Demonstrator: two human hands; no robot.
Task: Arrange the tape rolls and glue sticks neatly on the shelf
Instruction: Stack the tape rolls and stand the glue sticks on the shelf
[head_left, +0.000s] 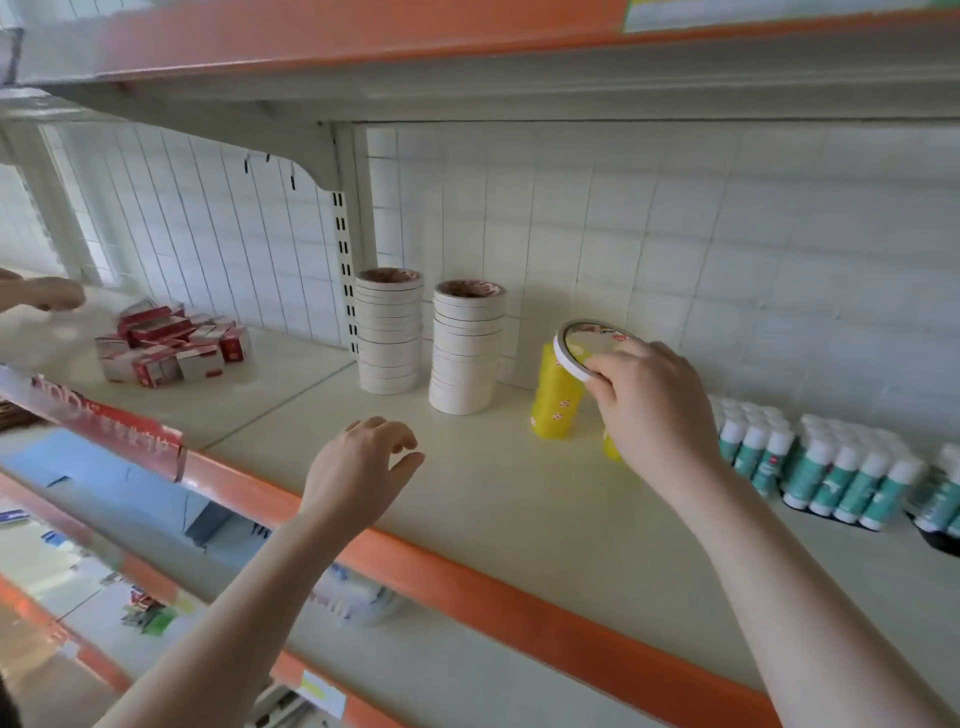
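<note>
Left hand (358, 467) hovered mid-frame, fingers loosely spread, holding nothing. Right hand (649, 400) pinched a thin tape roll (574, 348) above the yellow stack (556, 400). Stacking step; next likely to seat it flat on top.

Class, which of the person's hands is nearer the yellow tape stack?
Right. The right hand pinches a thin white tape roll directly above the yellow tape stack; the left hand hovers away to its left.

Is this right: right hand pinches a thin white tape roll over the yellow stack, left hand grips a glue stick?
Not quite. In the head view the left hand holds nothing; it hovers over the shelf. The right hand does pinch the thin white tape roll over the yellow stack.
</note>
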